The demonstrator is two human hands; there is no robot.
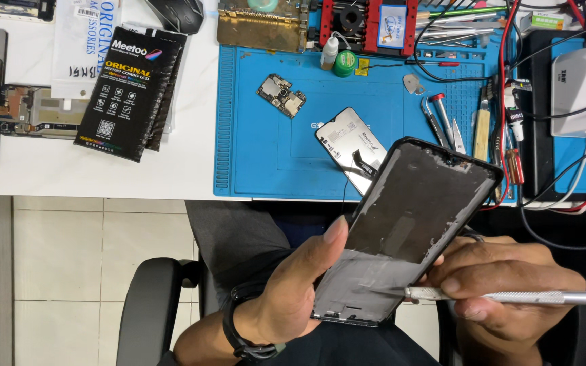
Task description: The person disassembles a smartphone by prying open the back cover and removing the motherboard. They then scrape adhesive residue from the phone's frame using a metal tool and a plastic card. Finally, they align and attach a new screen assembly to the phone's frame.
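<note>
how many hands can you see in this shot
2. The left hand grips the phone frame from its left side; the right hand holds a metal tool against the frame's lower end.

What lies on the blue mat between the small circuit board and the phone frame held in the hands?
In the head view, a replacement screen lies face down on the blue mat, between the circuit board and the phone frame.

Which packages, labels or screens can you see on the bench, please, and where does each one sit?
Black flat box: white table, left of blue mat, tilted, multicoloured print.
White plastic sleeve: behind the box, blue print, barcode sticker.
Replacement screen: on blue mat, black rectangle, face down.
Small label: on red fixture, top edge, blue-white.
</note>
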